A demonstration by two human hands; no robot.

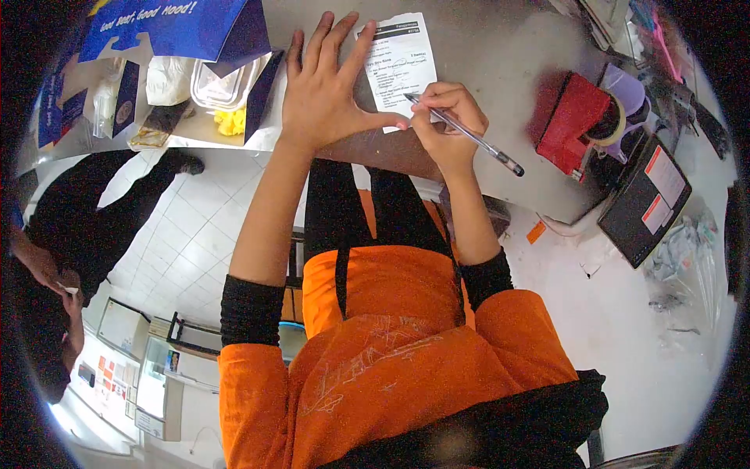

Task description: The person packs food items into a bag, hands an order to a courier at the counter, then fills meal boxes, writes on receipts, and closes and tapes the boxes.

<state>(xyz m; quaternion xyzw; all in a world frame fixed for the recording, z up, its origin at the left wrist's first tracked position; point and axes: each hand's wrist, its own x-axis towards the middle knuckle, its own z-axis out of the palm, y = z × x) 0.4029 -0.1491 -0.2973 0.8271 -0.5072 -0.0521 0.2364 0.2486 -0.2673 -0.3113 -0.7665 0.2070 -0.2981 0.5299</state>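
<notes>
A printed paper receipt with pen marks on it lies on the grey counter. My left hand is spread flat beside it, its fingertips and thumb reaching the receipt's left edge. Between the fingers of my right hand is a ballpoint pen, its tip at the receipt's lower part. To the left of my left hand stands a blue carton box with white lettering. Inside it are a clear plastic container, a white wrapped item and something yellow.
On the counter's right are a red pouch, a tape roll and a purple holder. Beyond its edge is a dark panel with labels, near clear plastic bags. A person in dark clothes stands at the left.
</notes>
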